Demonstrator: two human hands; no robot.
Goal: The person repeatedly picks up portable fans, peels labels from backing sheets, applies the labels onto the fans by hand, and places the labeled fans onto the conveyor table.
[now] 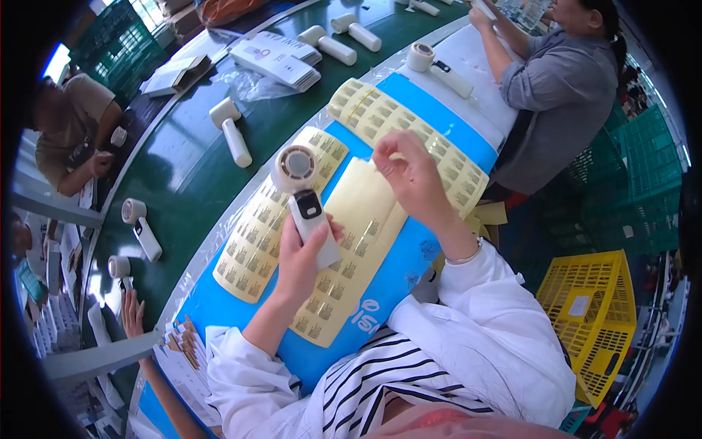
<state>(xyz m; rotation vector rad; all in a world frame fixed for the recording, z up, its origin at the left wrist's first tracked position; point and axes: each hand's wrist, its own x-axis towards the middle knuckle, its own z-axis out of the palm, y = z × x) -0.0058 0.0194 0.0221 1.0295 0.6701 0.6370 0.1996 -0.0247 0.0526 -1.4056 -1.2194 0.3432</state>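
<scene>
Handheld fan, smooth white plastic, is held in the left hand above glossy, pale-yellow label sheets on slick blue covering in the head view. Its round head has a ringed, slotted grille; a black panel marks the straight handle. The long axis slants, head pointing away and slightly left. Left fingers wrap the handle; the right hand curls its fingers, but whether they pinch anything I cannot tell.
</scene>
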